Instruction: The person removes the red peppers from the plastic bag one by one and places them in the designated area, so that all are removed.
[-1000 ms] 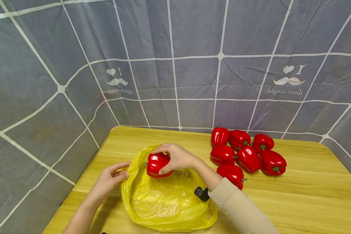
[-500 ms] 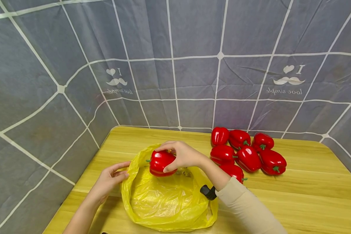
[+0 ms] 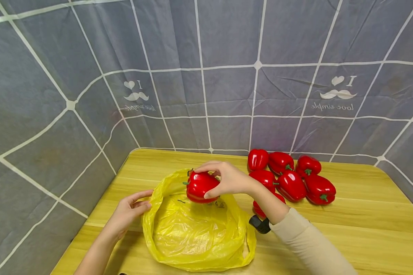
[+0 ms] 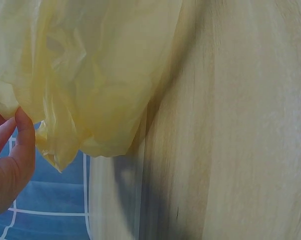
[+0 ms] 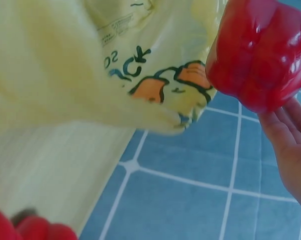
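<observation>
A yellow plastic bag [image 3: 196,233] stands with its mouth wide on the table, and no pepper shows inside it. My left hand [image 3: 129,212] pinches the bag's left rim; the left wrist view shows thumb and fingers meeting on the thin plastic [image 4: 90,90]. Above the bag's far rim, my right hand [image 3: 228,179] grips a red bell pepper [image 3: 201,187] from its right side, the green stem pointing left. In the right wrist view that bell pepper [image 5: 260,50] is held beside the bag's printed side [image 5: 160,85].
Several more red bell peppers [image 3: 290,186] lie clustered on the wooden table [image 3: 365,221], right of the bag. One is partly hidden by the right forearm. A grey curtain [image 3: 227,91] with white grid lines hangs behind the table and along its left side.
My right hand has moved right and slightly up with the bell pepper, from over the bag's opening toward its far rim. My left hand has stayed on the left rim.
</observation>
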The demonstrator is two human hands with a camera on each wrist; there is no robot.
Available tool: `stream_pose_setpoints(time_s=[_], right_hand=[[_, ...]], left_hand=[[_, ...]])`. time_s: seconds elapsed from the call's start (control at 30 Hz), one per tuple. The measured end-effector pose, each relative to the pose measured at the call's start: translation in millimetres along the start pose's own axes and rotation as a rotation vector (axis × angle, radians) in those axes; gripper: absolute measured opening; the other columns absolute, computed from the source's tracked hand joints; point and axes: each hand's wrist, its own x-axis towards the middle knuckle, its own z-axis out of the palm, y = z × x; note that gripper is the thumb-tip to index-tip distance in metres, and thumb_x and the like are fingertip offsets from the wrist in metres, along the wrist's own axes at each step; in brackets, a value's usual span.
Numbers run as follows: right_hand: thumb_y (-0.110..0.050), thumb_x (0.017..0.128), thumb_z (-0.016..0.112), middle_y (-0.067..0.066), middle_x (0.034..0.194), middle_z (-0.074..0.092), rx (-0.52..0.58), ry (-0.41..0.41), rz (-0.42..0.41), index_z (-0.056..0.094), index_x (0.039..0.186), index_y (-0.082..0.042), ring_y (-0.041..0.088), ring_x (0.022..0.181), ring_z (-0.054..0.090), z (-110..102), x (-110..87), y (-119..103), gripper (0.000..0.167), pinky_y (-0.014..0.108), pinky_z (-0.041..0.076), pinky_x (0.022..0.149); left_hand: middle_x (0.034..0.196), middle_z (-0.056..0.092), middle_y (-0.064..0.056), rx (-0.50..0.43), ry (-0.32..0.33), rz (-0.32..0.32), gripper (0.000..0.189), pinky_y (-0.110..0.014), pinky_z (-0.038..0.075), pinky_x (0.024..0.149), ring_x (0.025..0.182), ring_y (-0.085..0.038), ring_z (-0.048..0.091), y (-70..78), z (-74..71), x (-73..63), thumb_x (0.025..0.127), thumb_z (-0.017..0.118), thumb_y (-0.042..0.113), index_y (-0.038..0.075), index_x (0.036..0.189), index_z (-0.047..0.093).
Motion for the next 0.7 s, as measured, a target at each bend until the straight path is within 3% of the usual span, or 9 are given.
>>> stream_pose_setpoints(time_s=[0.7], right_hand=[[-0.018,0.071,0.080,0.003,0.127,0.056,-0.027,0.078,0.021,0.059,0.125,-0.011,0.021,0.116,0.051,-32.3,-46.2,-4.2,0.058,0.041,0.044,0.094]], left_hand=[[0.113,0.056,-0.020,-0.005,-0.020,-0.003,0.047,-0.023,0.050,0.075,0.089,-0.007,0.058,-0.1,-2.1,-0.4,0.090,0.059,0.003,-0.011,0.132,0.043]])
